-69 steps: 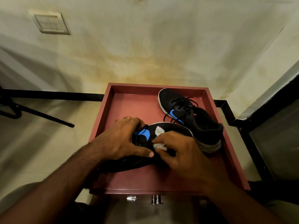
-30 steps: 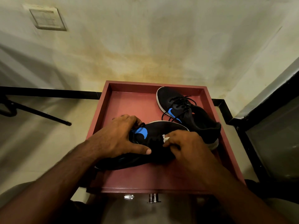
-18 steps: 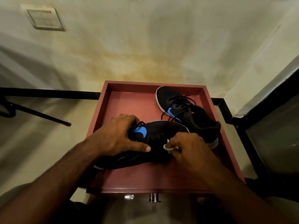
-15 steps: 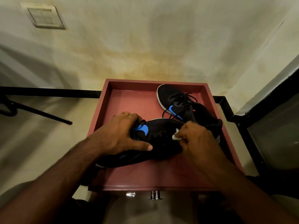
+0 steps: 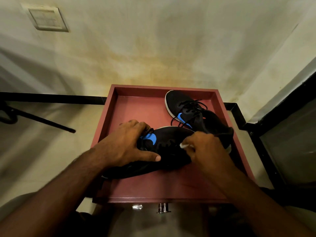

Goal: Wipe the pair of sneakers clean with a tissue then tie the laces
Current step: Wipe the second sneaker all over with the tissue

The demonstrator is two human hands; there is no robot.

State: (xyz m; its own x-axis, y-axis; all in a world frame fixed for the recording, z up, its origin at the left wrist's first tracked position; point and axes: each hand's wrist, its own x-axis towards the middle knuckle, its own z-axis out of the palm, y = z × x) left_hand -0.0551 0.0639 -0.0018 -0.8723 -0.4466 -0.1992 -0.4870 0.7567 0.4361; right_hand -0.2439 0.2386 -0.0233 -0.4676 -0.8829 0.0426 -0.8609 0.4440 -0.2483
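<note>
Two black sneakers with blue side marks lie in a red tray (image 5: 136,110). The near sneaker (image 5: 169,142) lies on its side across the tray's middle. My left hand (image 5: 123,146) grips it around the lace area, thumb stretched along its side. My right hand (image 5: 205,147) pinches a small white tissue (image 5: 183,145) against the sneaker's toe end; most of the tissue is hidden under the fingers. The far sneaker (image 5: 193,113) rests at the tray's back right, its black laces loose.
The tray sits on a small stand with metal knobs (image 5: 162,206) at its front edge. A stained wall rises behind, with a switch plate (image 5: 47,18) at the upper left. A black rod (image 5: 42,119) lies on the floor to the left; a dark frame (image 5: 256,134) stands to the right.
My right hand has rubbed the tissue along the near sneaker, from its middle out to the toe end on the right. My left hand has kept its grip.
</note>
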